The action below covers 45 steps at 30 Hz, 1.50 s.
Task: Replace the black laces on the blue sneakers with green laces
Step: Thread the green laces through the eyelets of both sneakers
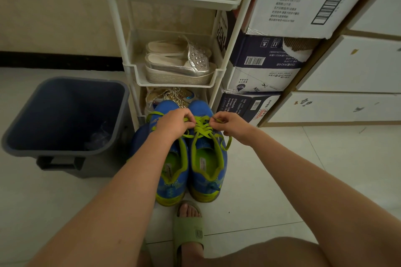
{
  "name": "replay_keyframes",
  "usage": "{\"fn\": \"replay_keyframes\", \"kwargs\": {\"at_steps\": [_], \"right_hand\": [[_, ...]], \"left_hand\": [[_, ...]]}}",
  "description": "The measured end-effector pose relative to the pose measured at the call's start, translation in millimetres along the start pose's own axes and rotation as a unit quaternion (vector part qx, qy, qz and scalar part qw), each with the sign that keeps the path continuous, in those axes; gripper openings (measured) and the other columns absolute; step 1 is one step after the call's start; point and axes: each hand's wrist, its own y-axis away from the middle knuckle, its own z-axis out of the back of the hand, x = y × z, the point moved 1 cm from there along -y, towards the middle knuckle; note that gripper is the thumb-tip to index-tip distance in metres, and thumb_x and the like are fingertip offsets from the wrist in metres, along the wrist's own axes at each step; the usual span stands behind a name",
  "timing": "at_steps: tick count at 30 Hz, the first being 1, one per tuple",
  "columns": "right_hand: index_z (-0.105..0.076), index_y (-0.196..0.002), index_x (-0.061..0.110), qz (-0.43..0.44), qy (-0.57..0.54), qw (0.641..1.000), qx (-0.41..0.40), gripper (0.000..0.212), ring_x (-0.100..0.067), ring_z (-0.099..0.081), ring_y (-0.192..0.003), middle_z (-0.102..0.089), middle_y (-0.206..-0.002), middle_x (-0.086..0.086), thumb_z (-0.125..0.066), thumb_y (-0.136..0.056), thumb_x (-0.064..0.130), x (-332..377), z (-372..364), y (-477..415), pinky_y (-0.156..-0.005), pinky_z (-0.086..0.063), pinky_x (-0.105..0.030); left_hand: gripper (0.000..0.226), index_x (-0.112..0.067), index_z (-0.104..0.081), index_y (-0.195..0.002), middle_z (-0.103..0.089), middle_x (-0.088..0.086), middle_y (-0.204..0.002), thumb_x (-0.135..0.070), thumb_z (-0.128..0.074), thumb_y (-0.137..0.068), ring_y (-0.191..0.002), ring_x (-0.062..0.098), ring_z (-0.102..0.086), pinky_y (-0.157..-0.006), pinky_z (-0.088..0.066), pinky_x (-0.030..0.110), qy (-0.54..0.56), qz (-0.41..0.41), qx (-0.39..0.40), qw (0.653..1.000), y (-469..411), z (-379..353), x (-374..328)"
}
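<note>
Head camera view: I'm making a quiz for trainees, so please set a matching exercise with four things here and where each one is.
1. silver shoes
2. bin
3. green lace
4. green slipper

A. on a foot
B. pinched by left hand and right hand
C. on the floor left of the rack
D. on a rack shelf

Pairs: 1-D, 2-C, 3-B, 4-A

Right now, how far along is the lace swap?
Done: no black laces show; the right sneaker has a crisscrossed green lace. In hand: left hand and right hand each pinch that lace. Left: tightening, tying; the left sneaker lacing is mostly hidden.
</note>
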Motion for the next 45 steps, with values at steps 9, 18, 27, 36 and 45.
{"fn": "replay_keyframes", "kwargs": {"at_steps": [9,18,27,36,45], "right_hand": [[-0.057,-0.091,0.008,0.008,0.007,1.000,-0.006,0.002,-0.007,-0.051,-0.064,-0.056,-0.073,-0.001,-0.058,-0.092,0.006,-1,-1,-1,-0.048,-0.039,-0.006],[-0.065,-0.105,-0.003,0.039,-0.001,0.996,-0.078,0.020,-0.005,-0.057,-0.074,-0.063,-0.088,-0.005,-0.062,-0.091,0.011,10,-7,-17,-0.065,-0.047,-0.006],[-0.070,-0.101,-0.002,0.068,0.101,0.990,-0.078,0.021,-0.016,-0.061,-0.087,-0.069,-0.096,-0.014,-0.067,-0.087,0.014,17,-13,-25,-0.088,-0.050,-0.031],[-0.073,-0.090,0.004,0.030,0.148,0.987,-0.060,0.029,-0.014,-0.060,-0.081,-0.068,-0.083,-0.006,-0.073,-0.081,0.032,15,-22,-34,-0.081,-0.050,-0.031],[-0.067,-0.096,0.000,0.041,0.029,0.998,-0.043,0.015,-0.008,-0.057,-0.073,-0.060,-0.076,0.002,-0.068,-0.086,0.010,21,-25,-26,-0.071,-0.050,-0.017]], "left_hand": [[0.007,-0.026,-0.049,-0.091,-0.056,-0.006,-0.096,-0.028,-0.047,-0.098,-0.058,0.007,-0.056,-0.072,-0.044,0.034,0.028,-0.004,0.018,0.999,2,1,-7],[0.010,-0.023,-0.058,-0.100,-0.065,-0.001,-0.104,-0.016,-0.054,-0.095,-0.052,0.008,-0.054,-0.069,-0.051,0.035,0.073,0.023,-0.033,0.996,1,-1,0],[0.013,-0.024,-0.055,-0.094,-0.068,0.001,-0.105,-0.012,-0.059,-0.091,-0.056,0.011,-0.059,-0.078,-0.055,0.042,0.055,0.031,-0.039,0.997,-1,-2,2],[0.008,-0.023,-0.059,-0.094,-0.069,0.002,-0.100,-0.018,-0.062,-0.090,-0.061,0.009,-0.060,-0.080,-0.055,0.039,0.034,0.038,-0.020,0.999,0,-2,3],[0.017,-0.022,-0.062,-0.106,-0.071,0.003,-0.098,-0.021,-0.063,-0.089,-0.071,0.015,-0.064,-0.082,-0.053,0.037,-0.003,0.046,-0.011,0.999,0,0,0]]}}
